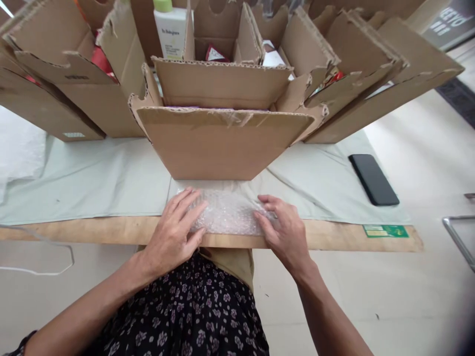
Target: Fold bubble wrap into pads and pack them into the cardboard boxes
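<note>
A folded piece of clear bubble wrap lies at the front edge of the table, just before a cardboard box. My left hand rests flat on its left end, fingers stretched out. At the other end my right hand grips the edge of the wrap between thumb and fingers. Whether anything is inside the wrap cannot be made out.
Several open cardboard boxes line the back of the table, one holding a white bottle with a green cap. A black phone lies on the pale cloth at right. More bubble wrap sits at far left.
</note>
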`<control>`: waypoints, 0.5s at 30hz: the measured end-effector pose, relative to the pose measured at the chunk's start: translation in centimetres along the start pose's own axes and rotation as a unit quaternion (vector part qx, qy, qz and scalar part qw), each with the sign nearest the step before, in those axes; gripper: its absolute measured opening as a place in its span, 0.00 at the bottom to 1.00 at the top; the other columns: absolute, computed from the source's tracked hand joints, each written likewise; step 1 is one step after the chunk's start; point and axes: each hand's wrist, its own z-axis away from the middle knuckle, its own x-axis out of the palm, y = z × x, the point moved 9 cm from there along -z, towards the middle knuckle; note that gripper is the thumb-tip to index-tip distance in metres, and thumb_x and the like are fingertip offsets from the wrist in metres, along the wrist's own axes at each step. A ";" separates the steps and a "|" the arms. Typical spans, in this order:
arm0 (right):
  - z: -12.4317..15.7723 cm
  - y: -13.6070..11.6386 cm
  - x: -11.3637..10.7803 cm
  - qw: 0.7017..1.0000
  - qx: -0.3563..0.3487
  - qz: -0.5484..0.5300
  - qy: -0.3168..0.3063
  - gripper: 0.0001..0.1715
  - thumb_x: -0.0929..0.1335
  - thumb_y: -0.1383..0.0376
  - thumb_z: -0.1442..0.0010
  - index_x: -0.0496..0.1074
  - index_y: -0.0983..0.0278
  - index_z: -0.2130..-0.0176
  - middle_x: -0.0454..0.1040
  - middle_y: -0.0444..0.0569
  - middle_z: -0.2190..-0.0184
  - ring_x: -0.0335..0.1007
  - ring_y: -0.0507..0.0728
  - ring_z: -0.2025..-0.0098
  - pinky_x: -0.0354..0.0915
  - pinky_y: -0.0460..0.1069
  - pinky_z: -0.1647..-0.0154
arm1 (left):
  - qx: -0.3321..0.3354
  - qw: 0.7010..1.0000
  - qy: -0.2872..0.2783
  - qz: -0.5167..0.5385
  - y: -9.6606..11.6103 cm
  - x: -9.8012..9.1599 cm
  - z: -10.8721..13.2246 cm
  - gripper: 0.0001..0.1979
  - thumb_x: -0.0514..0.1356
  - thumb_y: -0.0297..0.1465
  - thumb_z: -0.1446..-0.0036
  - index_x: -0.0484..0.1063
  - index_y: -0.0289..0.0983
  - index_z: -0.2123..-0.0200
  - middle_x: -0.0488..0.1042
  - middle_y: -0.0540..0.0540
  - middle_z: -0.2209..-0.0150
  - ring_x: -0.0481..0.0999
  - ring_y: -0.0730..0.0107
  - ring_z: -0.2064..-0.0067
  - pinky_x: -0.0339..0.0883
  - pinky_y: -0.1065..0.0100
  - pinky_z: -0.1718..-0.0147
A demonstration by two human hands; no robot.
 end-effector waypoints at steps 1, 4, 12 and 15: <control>0.1 -0.6 -0.7 0.999 -0.003 -0.036 0.010 0.04 0.70 0.67 0.31 0.69 0.59 0.59 0.83 0.49 0.55 0.80 0.59 0.55 0.72 0.55 0.54 | -0.007 1.000 0.005 0.003 -0.4 -0.3 -0.6 0.30 0.61 0.26 0.34 0.60 0.38 0.31 0.66 0.33 0.31 0.60 0.47 0.26 0.60 0.43 0.30; 0.4 -2.4 -2.7 0.991 -0.018 -0.130 0.031 0.12 0.70 0.74 0.34 0.70 0.57 0.57 0.81 0.44 0.62 0.79 0.55 0.59 0.74 0.50 0.57 | -0.065 0.997 -0.014 0.032 -2.4 -0.7 -2.2 0.38 0.63 0.32 0.37 0.54 0.37 0.27 0.67 0.32 0.32 0.65 0.45 0.29 0.63 0.42 0.33; 1.5 0.7 -4.5 0.970 0.085 -0.193 0.120 0.09 0.73 0.69 0.36 0.75 0.58 0.55 0.81 0.45 0.63 0.81 0.56 0.61 0.77 0.50 0.58 | -0.260 0.921 -0.149 0.249 -5.9 0.3 -0.8 0.11 0.61 0.40 0.41 0.75 0.38 0.68 0.77 0.49 0.69 0.76 0.66 0.68 0.71 0.66 0.68; 1.7 3.5 -3.0 0.948 0.205 -0.226 0.095 0.13 0.75 0.59 0.36 0.75 0.59 0.53 0.82 0.47 0.64 0.81 0.57 0.65 0.77 0.50 0.63 | -0.305 0.898 -0.092 0.302 -6.2 0.2 0.5 0.13 0.63 0.42 0.41 0.75 0.38 0.62 0.77 0.50 0.68 0.76 0.68 0.68 0.70 0.69 0.69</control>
